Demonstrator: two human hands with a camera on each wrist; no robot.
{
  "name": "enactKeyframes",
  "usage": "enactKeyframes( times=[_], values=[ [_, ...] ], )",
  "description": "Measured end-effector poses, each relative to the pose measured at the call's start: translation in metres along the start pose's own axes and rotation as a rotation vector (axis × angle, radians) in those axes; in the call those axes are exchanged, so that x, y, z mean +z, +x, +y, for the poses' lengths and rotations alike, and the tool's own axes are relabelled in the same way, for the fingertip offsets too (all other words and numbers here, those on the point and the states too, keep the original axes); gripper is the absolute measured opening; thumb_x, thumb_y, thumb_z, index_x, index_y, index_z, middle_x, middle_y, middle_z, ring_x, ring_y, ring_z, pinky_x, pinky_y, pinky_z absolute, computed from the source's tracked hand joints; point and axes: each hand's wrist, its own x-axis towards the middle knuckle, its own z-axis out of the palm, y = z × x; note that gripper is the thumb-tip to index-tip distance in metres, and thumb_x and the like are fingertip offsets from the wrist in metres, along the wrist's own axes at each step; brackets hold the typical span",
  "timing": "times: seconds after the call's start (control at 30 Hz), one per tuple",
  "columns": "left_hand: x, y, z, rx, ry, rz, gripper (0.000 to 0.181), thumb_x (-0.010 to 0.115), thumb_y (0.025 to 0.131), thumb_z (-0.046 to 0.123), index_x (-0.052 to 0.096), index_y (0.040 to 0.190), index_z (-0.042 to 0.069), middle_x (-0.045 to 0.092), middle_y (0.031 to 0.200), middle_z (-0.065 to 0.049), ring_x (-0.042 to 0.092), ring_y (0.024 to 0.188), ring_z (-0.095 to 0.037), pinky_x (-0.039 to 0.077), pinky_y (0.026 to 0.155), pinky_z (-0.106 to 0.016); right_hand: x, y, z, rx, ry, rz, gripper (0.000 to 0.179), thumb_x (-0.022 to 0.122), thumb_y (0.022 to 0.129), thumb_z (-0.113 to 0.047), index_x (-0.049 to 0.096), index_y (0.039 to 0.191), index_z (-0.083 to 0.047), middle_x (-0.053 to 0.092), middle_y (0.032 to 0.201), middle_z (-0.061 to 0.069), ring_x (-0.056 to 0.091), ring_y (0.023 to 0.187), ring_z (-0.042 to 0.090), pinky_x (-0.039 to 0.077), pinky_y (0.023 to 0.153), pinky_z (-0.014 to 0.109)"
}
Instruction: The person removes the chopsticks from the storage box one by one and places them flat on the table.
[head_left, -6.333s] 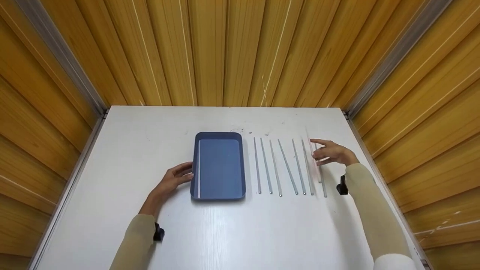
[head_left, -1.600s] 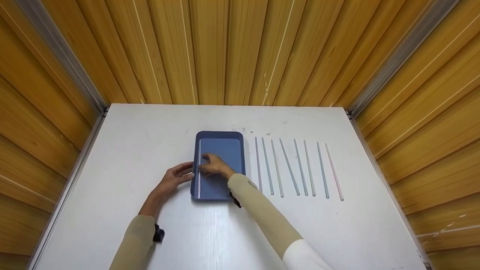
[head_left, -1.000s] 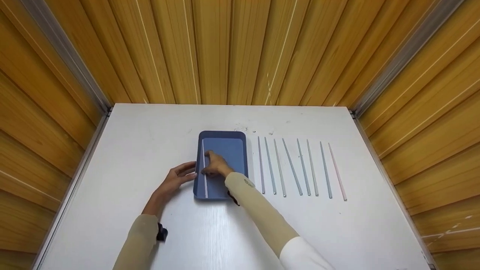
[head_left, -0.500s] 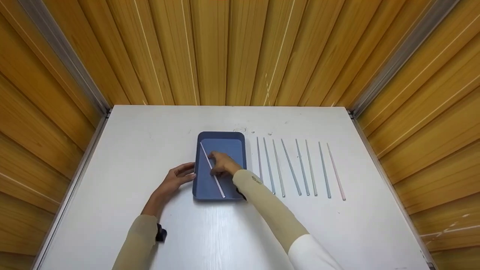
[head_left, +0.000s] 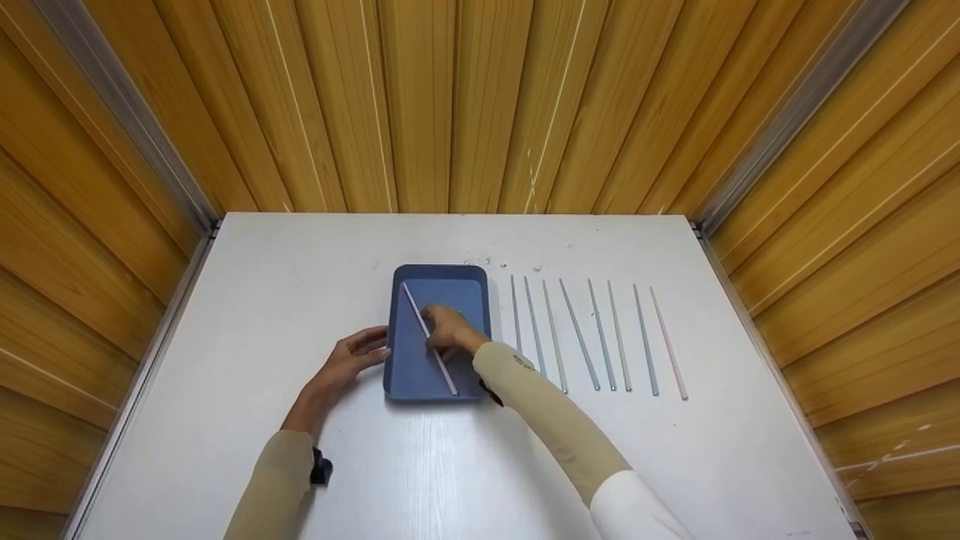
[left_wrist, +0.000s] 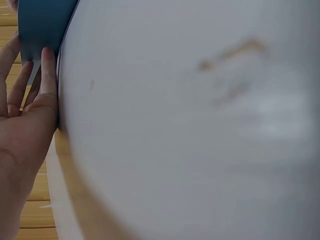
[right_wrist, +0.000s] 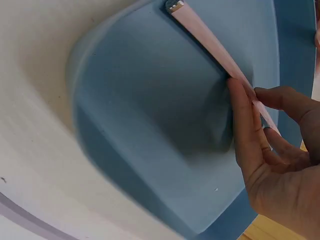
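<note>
A pale pink chopstick (head_left: 417,313) lies diagonally inside the blue tray (head_left: 405,375), its upper end near the left wall. My right hand (head_left: 448,330) reaches into the tray and pinches this chopstick around its middle between thumb and fingers. Up close in the right wrist view, the pink chopstick (right_wrist: 210,42) has a metallic end cap and sits over the tray floor. My left hand (head_left: 352,360) rests against the tray's left outer wall with its fingers extended; the left wrist view shows those fingertips touching the blue side (left_wrist: 42,25).
To the tray's right, several chopsticks (head_left: 604,337) in blue, greenish and pink tones lie in a spaced row on the white table (head_left: 420,465). A pink chopstick (head_left: 670,345) ends the row, slanted. Wood-patterned walls (head_left: 450,105) enclose the back and sides.
My right hand moved from the row into the tray and took the chopstick along its left wall, swinging its lower end rightward. Earlier, the row's pink chopstick shifted to the far right end.
</note>
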Motion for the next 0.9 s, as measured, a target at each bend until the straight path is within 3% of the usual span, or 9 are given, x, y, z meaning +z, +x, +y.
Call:
enactKeyframes(
  times=[0.17, 0.23, 0.5, 0.77, 0.9],
  values=[
    [0.002, -0.002, -0.001, 0.017, -0.031, 0.006, 0.062, 0.073, 0.095, 0.013, 0.048, 0.15, 0.003, 0.049, 0.155, -0.021, 0.046, 0.146, -0.034, 0.053, 0.103, -0.022, -0.017, -0.006, 0.008, -0.025, 0.123, 0.013, 0.069, 0.07, 0.084, 0.008, 0.048, 0.148, -0.007, 0.058, 0.071, 0.006, 0.061, 0.055, 0.016, 0.063, 0.056, 0.035],
    [0.002, -0.002, -0.001, 0.024, -0.037, -0.001, 0.061, 0.072, 0.095, 0.011, 0.047, 0.15, 0.002, 0.049, 0.155, -0.022, 0.046, 0.146, -0.034, 0.053, 0.102, -0.021, -0.025, -0.01, 0.011, -0.045, 0.168, 0.022, 0.07, 0.069, 0.084, 0.007, 0.047, 0.149, -0.006, 0.058, 0.069, 0.005, 0.061, 0.056, 0.016, 0.065, 0.059, 0.038],
    [0.001, -0.001, 0.001, 0.01, -0.041, 0.002, 0.063, 0.074, 0.095, 0.013, 0.048, 0.151, 0.004, 0.048, 0.156, -0.02, 0.044, 0.147, -0.033, 0.052, 0.102, -0.021, -0.053, -0.025, 0.019, -0.101, 0.262, 0.059, 0.069, 0.065, 0.085, 0.006, 0.045, 0.15, -0.002, 0.056, 0.073, 0.0, 0.062, 0.062, 0.016, 0.065, 0.071, 0.049],
    [0.0, -0.001, 0.001, 0.003, -0.036, -0.004, 0.064, 0.074, 0.095, 0.014, 0.046, 0.152, 0.003, 0.048, 0.156, -0.02, 0.044, 0.147, -0.033, 0.052, 0.102, -0.021, -0.079, -0.034, 0.037, -0.115, 0.28, 0.076, 0.067, 0.067, 0.09, 0.004, 0.045, 0.152, -0.007, 0.062, 0.087, 0.003, 0.066, 0.064, 0.014, 0.066, 0.072, 0.046],
    [0.001, 0.0, -0.001, 0.001, -0.039, -0.006, 0.064, 0.074, 0.095, 0.015, 0.046, 0.152, 0.003, 0.047, 0.156, -0.02, 0.043, 0.148, -0.033, 0.052, 0.103, -0.02, -0.095, -0.042, 0.054, -0.105, 0.345, 0.058, 0.068, 0.064, 0.093, 0.004, 0.039, 0.156, -0.005, 0.061, 0.091, 0.005, 0.066, 0.068, 0.013, 0.066, 0.071, 0.043]
  ],
)
